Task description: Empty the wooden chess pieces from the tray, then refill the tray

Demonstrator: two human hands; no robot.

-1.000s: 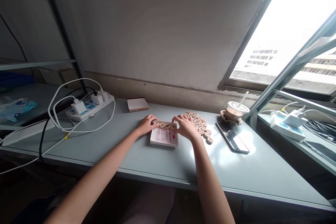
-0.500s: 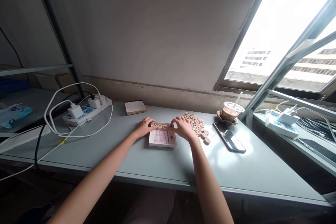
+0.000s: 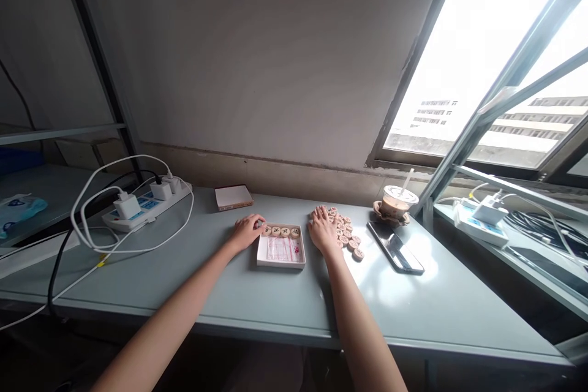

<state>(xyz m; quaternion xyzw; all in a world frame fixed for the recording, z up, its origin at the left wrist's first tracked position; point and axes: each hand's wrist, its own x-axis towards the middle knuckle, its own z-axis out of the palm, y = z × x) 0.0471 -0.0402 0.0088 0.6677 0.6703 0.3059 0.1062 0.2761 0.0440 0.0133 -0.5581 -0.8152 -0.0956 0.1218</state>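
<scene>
An open white box (image 3: 281, 261) lies on the desk, with a row of round wooden pieces (image 3: 285, 232) along its far side and a printed paper on its bottom. My left hand (image 3: 248, 231) rests at the box's far left corner, its fingers bent against the edge by the leftmost piece. To the right, my right hand (image 3: 323, 231) lies over the left part of a heap of round wooden pieces (image 3: 348, 234) marked with characters. Its fingers are spread, palm down, and hide some of the pieces.
A box lid (image 3: 234, 197) lies at the back. Right of the heap are a phone (image 3: 395, 247) and a lidded drink cup (image 3: 399, 201) with a straw. On the left sits a power strip (image 3: 151, 203) with looping cables. A metal frame rises at the right.
My right hand has left the box's right corner and moved right onto the heap, opening out. The rightmost piece in the row now shows. My left hand stays at the box. The view has shifted slightly.
</scene>
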